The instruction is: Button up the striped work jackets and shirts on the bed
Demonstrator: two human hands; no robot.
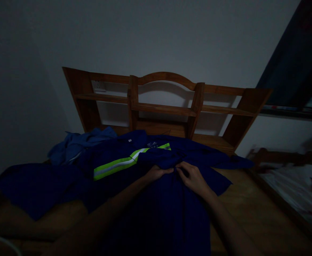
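A dark blue work jacket with a yellow-green and silver reflective stripe lies spread over a wooden surface, its lower part hanging toward me. My left hand is closed on the jacket's cloth near the middle. Right beside it, my right hand pinches the same cloth between thumb and fingers, close to what looks like the front edge. The hands almost touch. Whatever small part lies between the fingertips is hidden, and the light is dim.
A wooden shelf unit stands at the back against a white wall. Lighter blue cloth lies bunched at the left. The wooden tabletop shows at the right, with a bed beyond it. A dark curtain hangs at upper right.
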